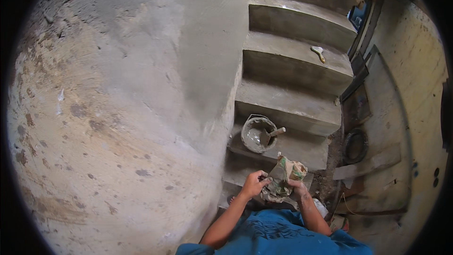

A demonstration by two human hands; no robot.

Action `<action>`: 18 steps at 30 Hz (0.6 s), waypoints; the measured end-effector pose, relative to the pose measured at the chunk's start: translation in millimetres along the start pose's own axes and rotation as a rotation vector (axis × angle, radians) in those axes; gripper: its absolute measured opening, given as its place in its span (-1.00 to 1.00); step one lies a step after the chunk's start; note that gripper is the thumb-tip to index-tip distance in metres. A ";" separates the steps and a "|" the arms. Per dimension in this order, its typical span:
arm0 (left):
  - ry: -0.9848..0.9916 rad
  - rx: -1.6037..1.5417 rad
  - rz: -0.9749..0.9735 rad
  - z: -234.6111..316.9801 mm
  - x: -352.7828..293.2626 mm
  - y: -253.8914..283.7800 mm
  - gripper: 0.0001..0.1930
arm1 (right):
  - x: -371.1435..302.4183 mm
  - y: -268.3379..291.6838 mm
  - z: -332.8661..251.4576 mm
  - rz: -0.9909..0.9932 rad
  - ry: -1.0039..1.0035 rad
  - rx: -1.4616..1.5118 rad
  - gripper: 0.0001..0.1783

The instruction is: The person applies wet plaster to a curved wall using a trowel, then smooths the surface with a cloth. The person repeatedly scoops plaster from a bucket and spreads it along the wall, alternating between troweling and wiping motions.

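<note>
Between my two hands is a crumpled paper bag, brownish with green markings and grey smears. My left hand pinches its left edge, fingers closed. On the other side my right hand grips the bag, its fingers partly hidden behind the paper. Just beyond, a bucket with a raised wire handle stands on a step and holds wet grey mix. A trowel rests in the bucket, its handle leaning over the right rim.
Concrete stairs climb away ahead of me. Higher up, a brush lies on a step. A partly plastered wall runs along the left. At the right are a black tire-like ring, a board and a yellowish wall.
</note>
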State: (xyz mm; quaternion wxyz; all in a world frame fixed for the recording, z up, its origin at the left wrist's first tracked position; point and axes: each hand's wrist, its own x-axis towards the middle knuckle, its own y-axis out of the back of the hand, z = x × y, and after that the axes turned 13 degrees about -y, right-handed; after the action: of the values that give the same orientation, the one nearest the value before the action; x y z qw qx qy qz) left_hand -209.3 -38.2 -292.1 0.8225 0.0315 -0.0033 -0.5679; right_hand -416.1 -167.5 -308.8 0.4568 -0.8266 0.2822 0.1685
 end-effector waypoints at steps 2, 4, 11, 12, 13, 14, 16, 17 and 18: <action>0.002 0.033 -0.034 7.7 8.3 -16.8 -0.79 | -9.4 17.0 -3.2 0.000 0.034 0.067 -0.25; 0.067 -0.027 -0.053 10.7 12.1 -32.3 -0.77 | -18.2 30.3 -6.7 -0.044 0.118 0.115 -0.31; 0.119 0.008 0.116 -9.3 0.6 -81.0 -0.74 | -21.6 53.5 -21.7 0.041 0.015 0.125 -0.35; 0.130 0.052 0.131 -12.1 -1.4 -80.6 -0.72 | -18.0 53.7 -23.2 0.039 0.021 0.063 -0.34; 0.120 0.102 0.144 -13.9 -2.0 -77.6 -0.71 | -13.5 53.2 -24.5 0.038 0.052 0.020 -0.34; 0.146 0.143 0.157 -14.8 -3.2 -74.2 -0.69 | -8.2 51.7 -25.9 0.010 0.083 -0.002 -0.34; 0.113 0.169 0.180 -14.3 1.0 -63.5 -0.66 | 4.2 46.3 -29.2 0.022 0.045 -0.031 -0.36; 0.140 0.173 0.182 -12.8 4.4 -58.1 -0.65 | 10.9 42.5 -31.2 0.031 0.016 -0.018 -0.37; 0.118 0.166 0.201 -10.9 10.1 -52.0 -0.64 | 17.8 38.1 -33.5 0.022 -0.008 0.009 -0.38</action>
State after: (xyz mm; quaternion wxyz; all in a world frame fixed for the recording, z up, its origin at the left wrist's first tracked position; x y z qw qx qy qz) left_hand -253.8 -65.4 -306.1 0.8686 0.1323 -0.0048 -0.4775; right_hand -425.1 -217.7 -325.9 0.4599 -0.8207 0.2902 0.1755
